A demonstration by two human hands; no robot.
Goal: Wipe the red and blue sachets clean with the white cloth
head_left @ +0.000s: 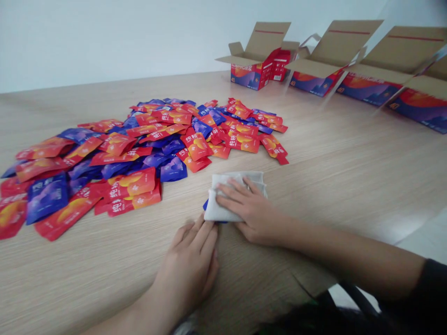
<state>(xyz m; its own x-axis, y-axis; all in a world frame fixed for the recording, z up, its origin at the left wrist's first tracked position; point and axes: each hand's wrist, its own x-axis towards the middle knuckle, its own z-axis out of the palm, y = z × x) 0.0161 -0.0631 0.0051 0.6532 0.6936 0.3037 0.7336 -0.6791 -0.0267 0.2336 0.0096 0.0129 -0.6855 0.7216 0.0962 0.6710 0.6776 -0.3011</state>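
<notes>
Your cloth [219, 210]: was plain white.
Packet [206, 204] beneath it: showed blue edges.
Sachets [197, 145] before you: were red-orange or blue-purple.
Cartons [244, 77]: were red, orange, blue; brown inside.
Table [335, 172]: had pale wood grain.

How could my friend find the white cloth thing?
On the wood-coloured table, find the big pile of red and blue packets. Nearer the person, under the right hand, lies the white cloth. Unlike those colourful packets, it is plain white, with no printing visible.
</notes>
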